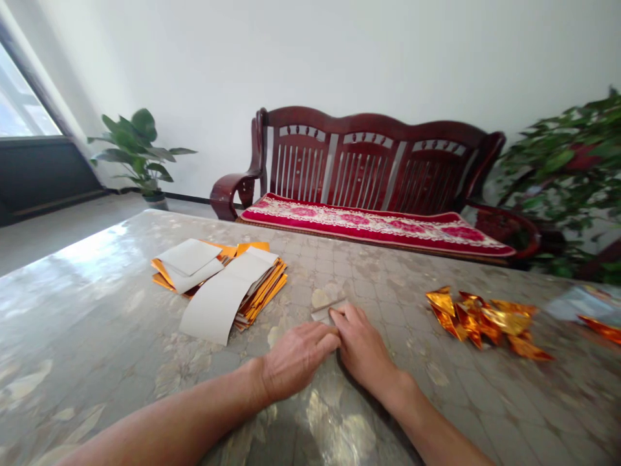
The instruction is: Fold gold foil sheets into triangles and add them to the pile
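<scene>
Paper (321, 315), a small pale piece, lay on the table (111, 323), pinched by the right hand (363, 349); the left hand (299, 357) adjoined, its hold hidden and impossible to tell. Probably light, thin and easily creased, it suited an edge hold. Left of the grip lay stacked sheets (220, 288); right, folded foil (507, 318).

A paper piece (321, 315) lies at the fingers (350, 316) on the table (121, 317); paper sheets (220, 294) are stacked to their left, folded foil pieces (507, 320) to their right. Beyond the fingers, behind the table, stands a settee (369, 165), a potted plant (139, 139) farther left.
</scene>
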Action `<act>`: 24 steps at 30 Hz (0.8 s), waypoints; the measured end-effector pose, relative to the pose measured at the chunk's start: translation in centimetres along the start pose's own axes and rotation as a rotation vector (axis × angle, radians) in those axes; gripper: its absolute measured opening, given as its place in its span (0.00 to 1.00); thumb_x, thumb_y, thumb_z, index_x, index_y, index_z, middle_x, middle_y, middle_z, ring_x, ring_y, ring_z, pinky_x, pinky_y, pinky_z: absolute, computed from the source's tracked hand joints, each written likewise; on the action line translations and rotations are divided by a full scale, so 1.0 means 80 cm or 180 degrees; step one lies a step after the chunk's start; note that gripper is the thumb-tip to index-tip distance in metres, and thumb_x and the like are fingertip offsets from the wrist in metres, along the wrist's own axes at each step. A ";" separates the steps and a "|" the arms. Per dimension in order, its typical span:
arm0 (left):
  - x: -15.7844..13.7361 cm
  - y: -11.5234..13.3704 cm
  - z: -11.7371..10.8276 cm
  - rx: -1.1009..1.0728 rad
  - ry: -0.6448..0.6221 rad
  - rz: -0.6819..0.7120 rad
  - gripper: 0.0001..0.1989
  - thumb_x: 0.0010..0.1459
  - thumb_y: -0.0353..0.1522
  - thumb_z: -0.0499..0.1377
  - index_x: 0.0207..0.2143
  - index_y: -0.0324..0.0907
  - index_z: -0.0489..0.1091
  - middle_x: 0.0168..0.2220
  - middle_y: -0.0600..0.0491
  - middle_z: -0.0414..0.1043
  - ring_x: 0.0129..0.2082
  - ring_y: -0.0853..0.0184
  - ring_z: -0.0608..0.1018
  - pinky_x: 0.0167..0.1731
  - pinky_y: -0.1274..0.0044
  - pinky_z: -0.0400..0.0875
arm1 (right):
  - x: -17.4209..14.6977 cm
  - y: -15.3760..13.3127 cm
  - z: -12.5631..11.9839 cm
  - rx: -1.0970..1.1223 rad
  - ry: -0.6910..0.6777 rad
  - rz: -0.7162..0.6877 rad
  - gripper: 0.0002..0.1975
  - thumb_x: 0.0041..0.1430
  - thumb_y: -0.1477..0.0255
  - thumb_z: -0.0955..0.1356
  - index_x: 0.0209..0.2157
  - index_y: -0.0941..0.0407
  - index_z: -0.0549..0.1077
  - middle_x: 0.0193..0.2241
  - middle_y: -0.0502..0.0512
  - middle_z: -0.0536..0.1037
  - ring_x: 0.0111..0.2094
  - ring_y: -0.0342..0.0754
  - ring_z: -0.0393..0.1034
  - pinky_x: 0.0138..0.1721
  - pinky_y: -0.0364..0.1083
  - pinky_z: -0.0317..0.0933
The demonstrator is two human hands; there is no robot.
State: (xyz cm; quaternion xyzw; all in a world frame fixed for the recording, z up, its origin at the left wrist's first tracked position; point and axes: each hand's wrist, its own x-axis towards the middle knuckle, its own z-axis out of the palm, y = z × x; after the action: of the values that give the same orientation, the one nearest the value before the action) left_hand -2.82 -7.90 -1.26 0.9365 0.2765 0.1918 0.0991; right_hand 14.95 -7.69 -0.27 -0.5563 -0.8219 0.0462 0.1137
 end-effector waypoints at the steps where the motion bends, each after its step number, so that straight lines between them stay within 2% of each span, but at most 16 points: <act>1: 0.002 0.001 0.003 0.0098 0.0022 -0.0176 0.12 0.64 0.23 0.49 0.47 0.40 0.65 0.50 0.48 0.72 0.50 0.64 0.73 0.52 0.72 0.69 | 0.000 0.001 0.000 0.0075 -0.0024 0.0024 0.12 0.63 0.81 0.60 0.41 0.57 0.72 0.43 0.59 0.71 0.46 0.49 0.66 0.45 0.44 0.60; 5: 0.006 -0.002 0.010 0.0631 0.0029 -0.0751 0.11 0.63 0.24 0.50 0.46 0.40 0.65 0.50 0.46 0.71 0.50 0.59 0.73 0.51 0.67 0.70 | 0.002 0.007 0.001 0.0351 -0.0086 0.0100 0.15 0.64 0.81 0.57 0.40 0.57 0.73 0.41 0.57 0.71 0.41 0.46 0.68 0.43 0.43 0.60; 9: 0.007 -0.005 0.010 0.0870 -0.0123 -0.0734 0.07 0.64 0.28 0.51 0.44 0.41 0.66 0.50 0.46 0.71 0.52 0.56 0.71 0.52 0.65 0.68 | 0.005 0.028 -0.012 0.0574 -0.0281 0.0010 0.15 0.56 0.77 0.65 0.46 0.55 0.74 0.43 0.56 0.72 0.43 0.48 0.69 0.45 0.44 0.59; 12: 0.009 -0.007 0.005 0.0864 -0.0191 -0.0720 0.07 0.64 0.28 0.52 0.44 0.41 0.66 0.50 0.47 0.71 0.51 0.58 0.72 0.52 0.67 0.68 | 0.007 0.052 -0.029 0.0511 -0.0669 -0.0530 0.22 0.50 0.78 0.67 0.48 0.52 0.74 0.43 0.54 0.73 0.48 0.50 0.66 0.49 0.45 0.58; 15: 0.011 -0.009 0.000 0.0838 -0.0228 -0.0696 0.07 0.64 0.28 0.53 0.44 0.41 0.66 0.49 0.48 0.71 0.49 0.59 0.72 0.51 0.68 0.68 | 0.006 0.066 -0.040 0.0277 -0.0696 -0.0721 0.24 0.47 0.81 0.67 0.47 0.52 0.74 0.43 0.54 0.73 0.48 0.51 0.65 0.49 0.46 0.57; 19: 0.012 -0.009 -0.005 0.0875 -0.0217 -0.0655 0.06 0.64 0.32 0.55 0.43 0.42 0.66 0.47 0.49 0.72 0.47 0.59 0.73 0.49 0.67 0.67 | 0.004 0.060 -0.036 -0.0023 -0.0476 -0.0760 0.17 0.53 0.82 0.64 0.42 0.53 0.75 0.39 0.54 0.74 0.45 0.50 0.66 0.46 0.46 0.57; 24: 0.010 -0.007 -0.010 0.0857 -0.0125 -0.0660 0.18 0.58 0.43 0.63 0.44 0.42 0.66 0.48 0.48 0.72 0.49 0.56 0.72 0.50 0.65 0.65 | 0.007 0.047 -0.023 -0.0232 -0.0176 -0.0625 0.12 0.59 0.80 0.62 0.38 0.54 0.75 0.37 0.55 0.74 0.43 0.49 0.67 0.44 0.45 0.57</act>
State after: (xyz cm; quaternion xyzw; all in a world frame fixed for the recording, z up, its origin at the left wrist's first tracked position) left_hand -2.83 -6.94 -0.49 0.9113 0.3928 0.1234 -0.0026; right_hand 18.61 -5.82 0.81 -0.4754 -0.8764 0.0203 0.0746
